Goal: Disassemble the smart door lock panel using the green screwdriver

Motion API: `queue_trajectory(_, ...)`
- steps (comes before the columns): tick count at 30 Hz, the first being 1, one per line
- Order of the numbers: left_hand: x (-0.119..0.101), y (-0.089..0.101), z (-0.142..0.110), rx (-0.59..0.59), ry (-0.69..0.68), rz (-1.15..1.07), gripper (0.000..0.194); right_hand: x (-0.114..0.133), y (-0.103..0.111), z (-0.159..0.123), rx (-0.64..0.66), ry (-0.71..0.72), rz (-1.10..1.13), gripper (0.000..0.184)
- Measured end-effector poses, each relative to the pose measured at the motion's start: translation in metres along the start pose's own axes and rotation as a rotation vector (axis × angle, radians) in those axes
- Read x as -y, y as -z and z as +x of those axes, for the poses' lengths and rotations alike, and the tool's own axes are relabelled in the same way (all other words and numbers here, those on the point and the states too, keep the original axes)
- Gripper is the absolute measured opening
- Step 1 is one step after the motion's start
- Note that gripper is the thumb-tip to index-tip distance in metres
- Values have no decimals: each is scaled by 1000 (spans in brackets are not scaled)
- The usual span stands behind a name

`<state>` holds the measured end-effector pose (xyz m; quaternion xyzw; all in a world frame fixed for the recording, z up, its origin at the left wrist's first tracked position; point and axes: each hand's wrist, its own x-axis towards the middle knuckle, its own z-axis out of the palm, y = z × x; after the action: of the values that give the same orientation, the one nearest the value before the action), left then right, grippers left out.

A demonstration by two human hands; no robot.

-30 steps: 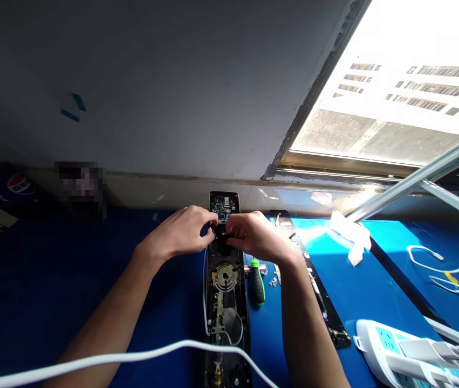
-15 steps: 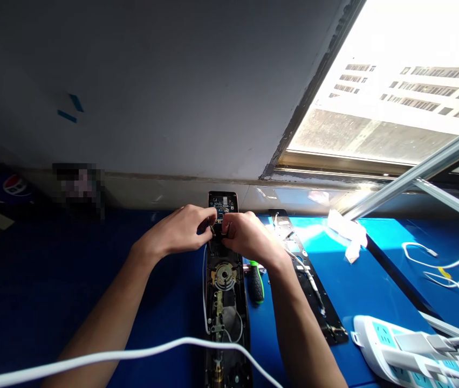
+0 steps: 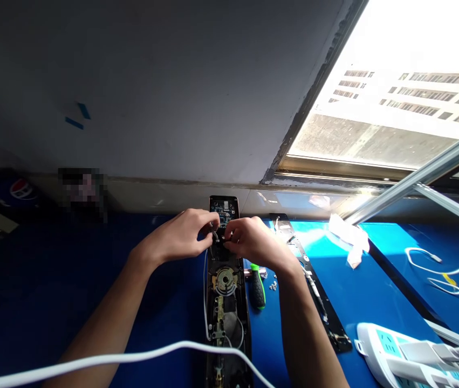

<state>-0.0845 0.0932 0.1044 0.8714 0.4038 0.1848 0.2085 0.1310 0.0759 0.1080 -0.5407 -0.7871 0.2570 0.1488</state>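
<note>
A long black housing (image 3: 242,302), which looks like an opened door lock body, lies lengthwise in front of me. A circuit board (image 3: 225,206) sits at its far end, with a round metal part (image 3: 225,279) nearer me. Over the housing's left edge, the thumb and fingers of my left hand (image 3: 184,233) are curled in a pinch beside a thin dark wire (image 3: 215,236). Opposite it, my right hand (image 3: 250,240) has its fingers bent and closed low over the board's near end. Whatever either hand's fingertips hold is too small or hidden.
A green-and-black screwdriver (image 3: 258,288) and small screws (image 3: 273,285) lie right of the housing. Beyond my right forearm is a long black plate (image 3: 330,318) with a cable. A power strip (image 3: 375,345) sits at lower right. A white cable (image 3: 152,354) crosses the foreground.
Both hands stay over the board's near end, with only small finger shifts. The left fingers have parted slightly, showing more of the wire. The view has tilted a little.
</note>
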Motion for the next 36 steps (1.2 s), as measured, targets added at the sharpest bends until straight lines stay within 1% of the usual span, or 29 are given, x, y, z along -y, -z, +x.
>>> queue_trajectory(2, -1, 0, 0, -13, -21, -8, 12, -1, 6, -2, -19, 27, 30, 13)
queue_trajectory(4, -1, 0, 0, -15, -41, -23, 18, -3, 12, -3, -24, 54, 112, 19)
queue_trajectory(7, -1, -1, 1, -29, -51, -31, 21, -6, 17, -4, -29, 58, 245, 19)
queue_trajectory(9, 0, -3, 3, -49, -44, -25, 19, -8, 18, -4, -76, 22, 218, 15)
queue_trajectory(11, 1, -6, 4, -51, -33, -23, 18, -9, 17, -2, -105, -4, 128, 13)
queue_trajectory(15, 3, -11, 7, -25, -25, -22, 23, -9, 11, 2, -67, -17, -8, 14)
queue_trajectory(18, 4, -13, 8, -18, -22, -20, 22, -9, 8, 4, -67, -33, -35, 16)
queue_trajectory(21, 4, -13, 8, -17, -21, -20, 23, -10, 10, 3, -53, -17, -32, 16)
queue_trajectory(24, 3, -10, 7, -35, -40, -31, 23, -10, 16, -1, -64, 58, 59, 18)
queue_trajectory(26, 2, -9, 6, -58, -65, -45, 23, -8, 19, -3, -58, 106, 196, 14)
queue_trajectory(28, 1, -7, 5, -74, -87, -60, 23, -6, 19, -4, -24, 131, 339, 10)
queue_trajectory(30, -2, -6, 5, -90, -102, -78, 23, -5, 16, -3, -12, 139, 439, 10)
queue_trajectory(34, -6, -3, 4, -127, -105, -125, 29, -8, 9, 5, -76, 114, 488, 15)
queue_trajectory(36, -5, 0, 3, -149, -84, -133, 27, -10, 8, 8, -81, 117, 472, 13)
